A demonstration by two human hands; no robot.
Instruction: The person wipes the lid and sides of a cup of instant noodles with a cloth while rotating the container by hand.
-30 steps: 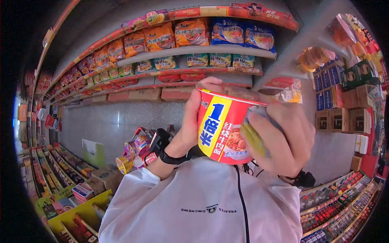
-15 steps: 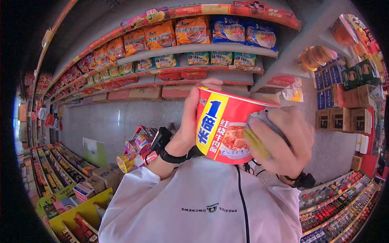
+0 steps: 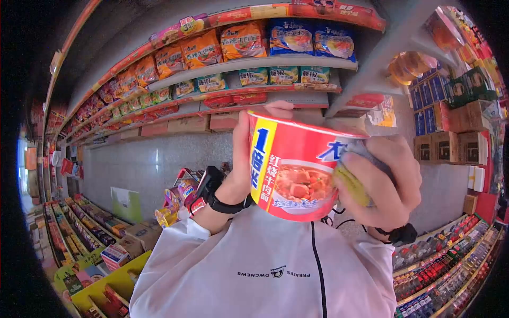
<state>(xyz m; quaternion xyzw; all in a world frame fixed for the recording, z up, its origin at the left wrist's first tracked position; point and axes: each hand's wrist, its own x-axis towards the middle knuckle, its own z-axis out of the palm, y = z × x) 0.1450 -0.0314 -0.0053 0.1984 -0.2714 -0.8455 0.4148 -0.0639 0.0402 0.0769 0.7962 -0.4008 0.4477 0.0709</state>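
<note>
A large red noodle tub [image 3: 299, 183] with a yellow stripe and a picture of beef noodles hangs tilted in front of my chest. My left hand [image 3: 241, 159] is wrapped round its left side, with fingertips over the far rim. Against the tub's right side, my right hand [image 3: 389, 177] grips a grey and yellow cloth [image 3: 356, 183] and presses it to the wall of the tub. Black bands circle both wrists.
Shelves of bagged noodles [image 3: 244, 42] stand ahead. Stacked cartons [image 3: 440, 148] are at the right, bottle racks [image 3: 450, 265] at lower right. A basket of noodle packs [image 3: 183, 193] stands at left, near a yellow display box [image 3: 114, 286].
The tub has turned and shifted slightly left, so more of its noodle picture and a blue character show. My right hand has moved a little right with the cloth.
</note>
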